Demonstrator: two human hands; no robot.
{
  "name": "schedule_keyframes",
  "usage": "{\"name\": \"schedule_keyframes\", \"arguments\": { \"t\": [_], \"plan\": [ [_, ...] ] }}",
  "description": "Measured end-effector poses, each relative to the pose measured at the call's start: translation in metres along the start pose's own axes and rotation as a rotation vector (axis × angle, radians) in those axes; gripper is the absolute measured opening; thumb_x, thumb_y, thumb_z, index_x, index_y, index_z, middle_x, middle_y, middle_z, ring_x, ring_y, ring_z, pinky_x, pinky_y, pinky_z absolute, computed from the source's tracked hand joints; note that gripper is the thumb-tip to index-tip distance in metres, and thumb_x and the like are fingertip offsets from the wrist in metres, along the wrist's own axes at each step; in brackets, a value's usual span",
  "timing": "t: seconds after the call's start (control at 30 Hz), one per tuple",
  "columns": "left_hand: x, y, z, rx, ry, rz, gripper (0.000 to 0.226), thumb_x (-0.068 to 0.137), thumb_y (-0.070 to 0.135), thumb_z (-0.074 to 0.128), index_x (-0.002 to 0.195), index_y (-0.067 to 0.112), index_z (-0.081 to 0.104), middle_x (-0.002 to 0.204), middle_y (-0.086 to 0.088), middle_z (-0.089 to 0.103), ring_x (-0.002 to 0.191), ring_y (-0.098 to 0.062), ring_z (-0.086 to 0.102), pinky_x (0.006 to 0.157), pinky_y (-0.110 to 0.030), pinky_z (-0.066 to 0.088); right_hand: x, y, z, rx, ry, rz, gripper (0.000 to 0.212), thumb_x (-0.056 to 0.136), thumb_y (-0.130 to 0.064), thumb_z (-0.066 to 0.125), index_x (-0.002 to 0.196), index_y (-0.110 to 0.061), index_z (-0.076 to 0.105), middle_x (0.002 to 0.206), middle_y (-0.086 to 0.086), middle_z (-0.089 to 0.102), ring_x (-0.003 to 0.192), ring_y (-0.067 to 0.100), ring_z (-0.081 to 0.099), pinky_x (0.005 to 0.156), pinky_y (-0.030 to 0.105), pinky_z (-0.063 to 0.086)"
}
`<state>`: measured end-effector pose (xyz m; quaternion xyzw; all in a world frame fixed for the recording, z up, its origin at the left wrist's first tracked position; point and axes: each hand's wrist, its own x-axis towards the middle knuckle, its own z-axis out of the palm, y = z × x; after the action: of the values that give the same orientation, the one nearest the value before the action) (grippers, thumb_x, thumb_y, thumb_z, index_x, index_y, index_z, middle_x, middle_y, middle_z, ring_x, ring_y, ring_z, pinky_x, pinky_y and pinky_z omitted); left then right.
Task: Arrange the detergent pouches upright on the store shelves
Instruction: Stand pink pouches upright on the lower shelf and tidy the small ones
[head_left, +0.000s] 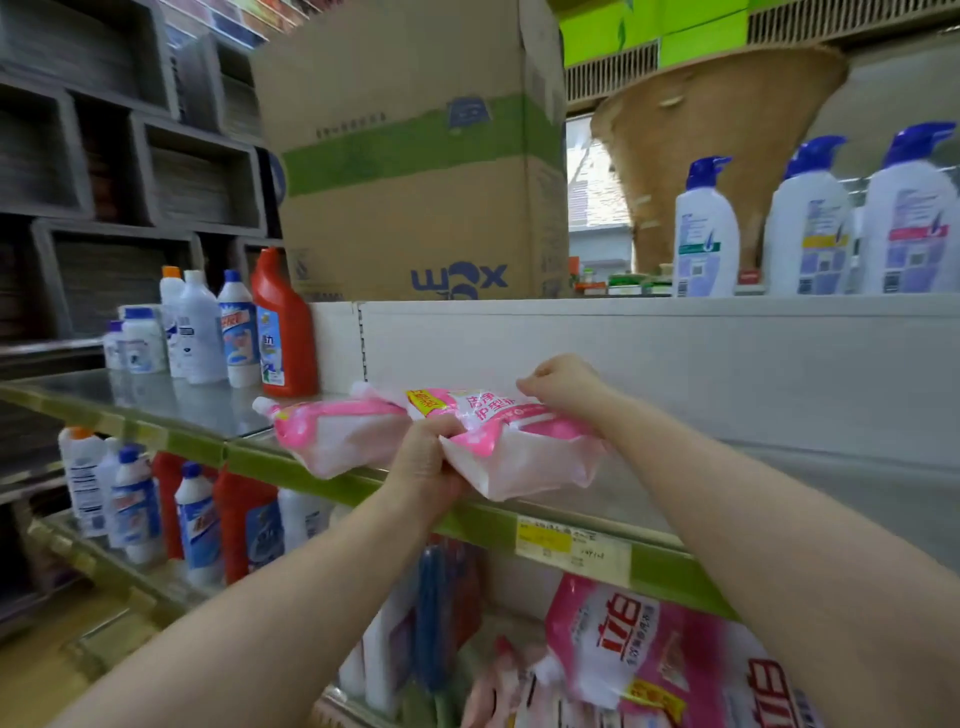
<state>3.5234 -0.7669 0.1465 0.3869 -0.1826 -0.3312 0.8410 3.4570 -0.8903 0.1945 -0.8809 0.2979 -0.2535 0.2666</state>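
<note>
Item: pink pouch (524, 447), on its side at shelf (483, 519) edge. My left hand (428, 462): fingers curled round base. Right hand (563, 387): pinching top. Method: tip upright, seat base flat, beside second pouch (337, 436).

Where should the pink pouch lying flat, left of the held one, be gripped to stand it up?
Probably put the grip on the flat top seam beside the spout, coming from above. The flat pouch lies with its top toward the back of the shelf and its soft, bulging bottom at the front edge; pinched there, it would likely sag.
</note>
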Motion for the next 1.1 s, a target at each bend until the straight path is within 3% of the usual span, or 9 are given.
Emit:
{"name": "schedule_keyframes", "arguments": {
  "t": [0.1, 0.2, 0.3, 0.43, 0.6, 0.73, 0.87, 0.93, 1.1],
  "plan": [
    [-0.007, 0.001, -0.004, 0.030, -0.022, -0.004, 0.029, 0.082, -0.012, 0.028, 0.063, 0.005, 0.043, 0.038, -0.005, 0.053, 0.035, -0.017, 0.057, 0.052, -0.028, 0.052, 0.003, -0.006, 0.004, 0.031, -0.159, 0.096, 0.041, 0.089, -0.037, 0.055, 0.108, -0.001, 0.063, 0.090, 0.010, 0.059, 0.067, 0.021, 0.056, 0.054, 0.024, 0.041],
    [-0.012, 0.002, -0.007, 0.038, -0.034, -0.012, 0.025, 0.082, -0.011, 0.028, 0.067, 0.001, 0.044, 0.040, -0.008, 0.055, 0.036, -0.018, 0.058, 0.044, -0.025, 0.053, 0.010, -0.007, 0.002, 0.223, -0.215, 0.133, 0.046, 0.084, -0.048, 0.060, 0.101, -0.005, 0.060, 0.085, 0.008, 0.066, 0.068, 0.021, 0.062, 0.064, 0.029, 0.053],
    [-0.018, 0.002, -0.010, 0.075, -0.071, -0.006, 0.027, 0.083, -0.011, 0.027, 0.066, 0.000, 0.045, 0.047, -0.009, 0.056, 0.036, -0.015, 0.058, 0.041, -0.021, 0.052, 0.020, -0.005, -0.003, 0.391, -0.354, 0.196, 0.076, 0.064, -0.071, 0.064, 0.103, -0.005, 0.062, 0.089, 0.011, 0.072, 0.079, 0.029, 0.069, 0.083, 0.042, 0.056],
    [-0.029, 0.004, -0.010, 0.190, -0.180, -0.020, 0.017, 0.069, -0.005, 0.045, 0.081, 0.002, 0.056, 0.052, -0.004, 0.067, 0.042, -0.013, 0.063, 0.043, -0.020, 0.053, 0.047, 0.004, -0.002, 0.428, -0.434, 0.256, 0.112, 0.025, -0.086, 0.065, 0.107, -0.010, 0.061, 0.093, 0.011, 0.072, 0.084, 0.030, 0.069, 0.090, 0.041, 0.053],
    [-0.021, 0.006, -0.015, 0.208, -0.213, -0.085, 0.033, 0.053, 0.001, 0.043, 0.084, 0.004, 0.054, 0.053, -0.004, 0.068, 0.045, -0.014, 0.065, 0.044, -0.023, 0.054, 0.055, 0.000, 0.005, 0.513, -0.477, 0.269, 0.058, 0.059, -0.063, 0.071, 0.086, -0.013, 0.062, 0.066, 0.004, 0.070, 0.055, 0.019, 0.067, 0.060, 0.029, 0.056],
    [-0.017, 0.004, -0.017, 0.184, -0.237, -0.046, 0.033, 0.054, 0.002, 0.043, 0.085, 0.004, 0.055, 0.056, -0.005, 0.068, 0.047, -0.016, 0.066, 0.046, -0.025, 0.056, 0.044, -0.008, 0.002, 0.543, -0.309, 0.239, 0.034, 0.072, -0.043, 0.074, 0.077, -0.012, 0.060, 0.043, 0.000, 0.065, 0.036, 0.012, 0.061, 0.046, 0.022, 0.049],
    [-0.017, 0.002, -0.015, 0.094, -0.291, 0.011, 0.032, 0.061, 0.005, 0.047, 0.091, 0.005, 0.057, 0.063, -0.007, 0.071, 0.054, -0.019, 0.070, 0.052, -0.030, 0.058, 0.033, -0.011, -0.003, 0.726, -0.170, 0.154, 0.033, 0.077, -0.019, 0.075, 0.093, 0.000, 0.053, 0.035, 0.001, 0.060, 0.029, 0.012, 0.057, 0.032, 0.015, 0.043],
    [-0.020, 0.002, -0.012, 0.071, -0.328, 0.026, 0.028, 0.066, 0.008, 0.052, 0.093, 0.006, 0.058, 0.066, -0.008, 0.073, 0.058, -0.021, 0.071, 0.054, -0.032, 0.059, 0.025, -0.013, -0.003, 0.804, -0.110, 0.083, 0.034, 0.078, -0.014, 0.074, 0.100, 0.002, 0.054, 0.036, 0.001, 0.060, 0.030, 0.011, 0.058, 0.033, 0.015, 0.043],
    [-0.026, 0.005, -0.011, 0.137, -0.333, 0.027, 0.018, 0.077, 0.010, 0.061, 0.096, 0.009, 0.063, 0.073, -0.008, 0.074, 0.064, -0.023, 0.072, 0.057, -0.034, 0.059, 0.004, -0.014, -0.010, 0.962, 0.060, -0.068, 0.020, 0.078, -0.014, 0.073, 0.087, -0.002, 0.060, 0.049, 0.001, 0.066, 0.038, 0.010, 0.062, 0.042, 0.020, 0.051]
  ]
}}
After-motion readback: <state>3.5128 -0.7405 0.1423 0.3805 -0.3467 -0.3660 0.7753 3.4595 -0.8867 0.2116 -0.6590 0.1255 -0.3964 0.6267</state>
